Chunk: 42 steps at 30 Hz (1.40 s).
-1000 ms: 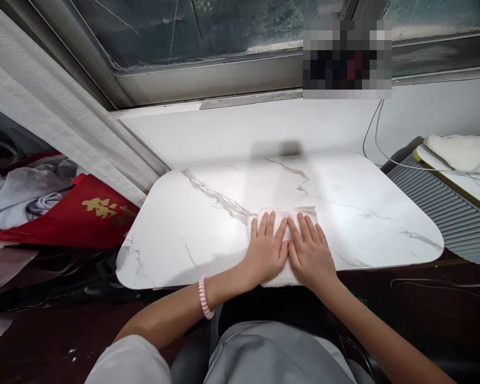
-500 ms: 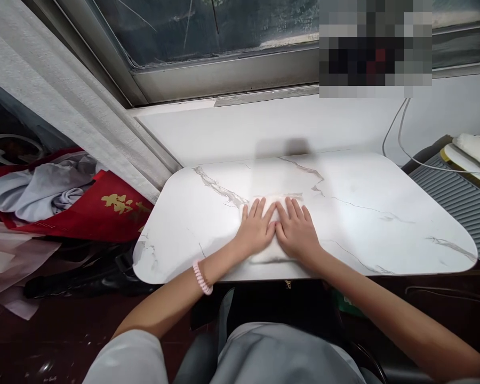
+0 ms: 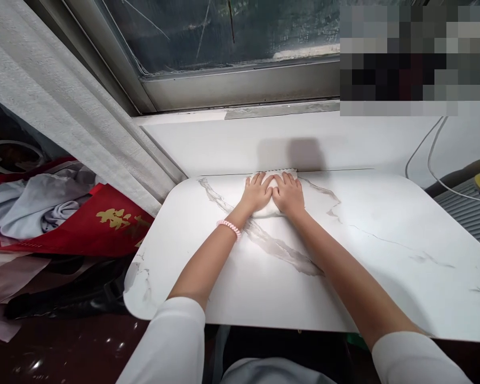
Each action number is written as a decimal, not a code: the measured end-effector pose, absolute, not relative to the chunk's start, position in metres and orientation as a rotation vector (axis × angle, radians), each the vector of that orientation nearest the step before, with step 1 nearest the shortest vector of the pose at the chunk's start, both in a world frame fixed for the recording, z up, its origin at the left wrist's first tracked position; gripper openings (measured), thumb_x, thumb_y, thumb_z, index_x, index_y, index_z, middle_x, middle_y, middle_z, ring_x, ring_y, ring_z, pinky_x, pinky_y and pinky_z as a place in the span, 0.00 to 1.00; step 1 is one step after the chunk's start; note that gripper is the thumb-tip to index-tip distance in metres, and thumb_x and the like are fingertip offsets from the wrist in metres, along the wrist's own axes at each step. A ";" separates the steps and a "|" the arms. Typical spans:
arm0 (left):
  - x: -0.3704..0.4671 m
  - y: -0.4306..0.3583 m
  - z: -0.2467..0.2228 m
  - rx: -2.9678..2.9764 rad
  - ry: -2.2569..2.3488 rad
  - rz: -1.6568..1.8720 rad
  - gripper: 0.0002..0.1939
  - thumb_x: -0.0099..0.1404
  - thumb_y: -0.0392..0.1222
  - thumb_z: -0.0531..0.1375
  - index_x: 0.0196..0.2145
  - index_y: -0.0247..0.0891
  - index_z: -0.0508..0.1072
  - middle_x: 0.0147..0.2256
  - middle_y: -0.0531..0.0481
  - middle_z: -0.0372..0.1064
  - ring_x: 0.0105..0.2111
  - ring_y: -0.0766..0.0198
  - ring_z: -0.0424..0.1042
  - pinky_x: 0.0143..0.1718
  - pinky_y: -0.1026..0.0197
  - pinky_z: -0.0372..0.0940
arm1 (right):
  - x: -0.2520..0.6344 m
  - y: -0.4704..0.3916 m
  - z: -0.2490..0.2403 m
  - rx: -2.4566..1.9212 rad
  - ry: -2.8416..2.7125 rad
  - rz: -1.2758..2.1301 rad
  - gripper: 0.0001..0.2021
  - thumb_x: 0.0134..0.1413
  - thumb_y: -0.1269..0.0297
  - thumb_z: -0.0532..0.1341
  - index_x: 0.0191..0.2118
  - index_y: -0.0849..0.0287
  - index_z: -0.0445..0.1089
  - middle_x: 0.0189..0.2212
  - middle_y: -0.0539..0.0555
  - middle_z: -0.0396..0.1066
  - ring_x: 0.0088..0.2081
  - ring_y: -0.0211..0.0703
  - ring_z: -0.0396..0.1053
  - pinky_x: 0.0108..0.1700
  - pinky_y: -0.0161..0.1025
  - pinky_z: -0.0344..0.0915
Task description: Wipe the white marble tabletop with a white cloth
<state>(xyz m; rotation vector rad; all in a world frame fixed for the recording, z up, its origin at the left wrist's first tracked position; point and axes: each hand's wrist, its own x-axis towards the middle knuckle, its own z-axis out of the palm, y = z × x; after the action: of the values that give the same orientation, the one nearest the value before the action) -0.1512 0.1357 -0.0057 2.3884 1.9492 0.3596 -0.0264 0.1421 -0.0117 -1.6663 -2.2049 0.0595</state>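
Note:
A white cloth (image 3: 269,209) lies folded on the white marbled table (image 3: 176,240), near its back edge by the wall. My left hand (image 3: 257,193) is flat on the left part of the cloth, fingers spread and pointing to the wall. A pink coiled band (image 3: 229,228) circles my left wrist. My right hand (image 3: 288,195) presses flat on the right part, its fingers stretched out. The two thumbs meet or nearly meet over the cloth. Part of the cloth is hidden under both palms.
Behind the table rise a white wall (image 3: 224,144) and a window frame (image 3: 240,88). At the left hang a pale curtain (image 3: 76,101) and a red bag (image 3: 88,224) with grey clothes. White cables (image 3: 430,152) run down at the right, near a ribbed grey surface (image 3: 464,205).
Both hands and the cloth under them have moved away from me, from near the table's front edge to its back edge. The camera view has shifted too.

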 end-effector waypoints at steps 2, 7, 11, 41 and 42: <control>-0.153 0.142 -0.006 2.397 1.950 0.365 0.24 0.73 0.42 0.43 0.64 0.43 0.57 0.66 0.44 0.51 0.65 0.56 0.49 0.64 0.44 0.45 | -0.028 0.149 -0.013 -1.668 -2.201 0.054 0.25 0.61 0.68 0.45 0.62 0.63 0.61 0.64 0.63 0.58 0.65 0.55 0.51 0.63 0.55 0.49; -0.151 0.139 -0.005 2.392 1.957 0.363 0.24 0.73 0.43 0.44 0.65 0.42 0.55 0.67 0.42 0.49 0.66 0.55 0.47 0.65 0.41 0.43 | -0.027 0.151 -0.013 -1.661 -2.227 0.022 0.25 0.61 0.68 0.44 0.62 0.63 0.60 0.64 0.63 0.58 0.65 0.55 0.52 0.63 0.55 0.49; -0.149 0.121 -0.003 2.348 1.983 0.344 0.25 0.73 0.42 0.44 0.66 0.42 0.54 0.67 0.41 0.47 0.67 0.54 0.46 0.65 0.40 0.42 | -0.025 0.135 -0.010 -1.658 -2.273 0.049 0.26 0.62 0.67 0.44 0.64 0.62 0.58 0.65 0.63 0.55 0.66 0.54 0.51 0.64 0.54 0.48; -0.257 -0.042 -0.004 2.257 1.995 0.253 0.26 0.73 0.47 0.44 0.66 0.43 0.54 0.68 0.43 0.46 0.68 0.51 0.43 0.65 0.38 0.41 | -0.098 -0.014 -0.009 -1.285 -2.462 0.443 0.29 0.65 0.60 0.47 0.68 0.66 0.50 0.69 0.66 0.43 0.70 0.57 0.38 0.68 0.54 0.38; -0.261 -0.030 -0.004 2.242 2.018 0.251 0.26 0.73 0.46 0.44 0.66 0.42 0.54 0.68 0.43 0.46 0.68 0.52 0.43 0.65 0.38 0.41 | -0.106 -0.002 -0.011 -1.291 -2.443 0.392 0.29 0.65 0.60 0.47 0.68 0.67 0.52 0.69 0.67 0.45 0.69 0.58 0.40 0.68 0.53 0.39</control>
<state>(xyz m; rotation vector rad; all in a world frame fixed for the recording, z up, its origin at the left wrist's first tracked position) -0.2613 -0.0299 -0.0042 2.2417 2.0175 0.2514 -0.1062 -0.0023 -0.0108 -1.2914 -2.4433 0.3920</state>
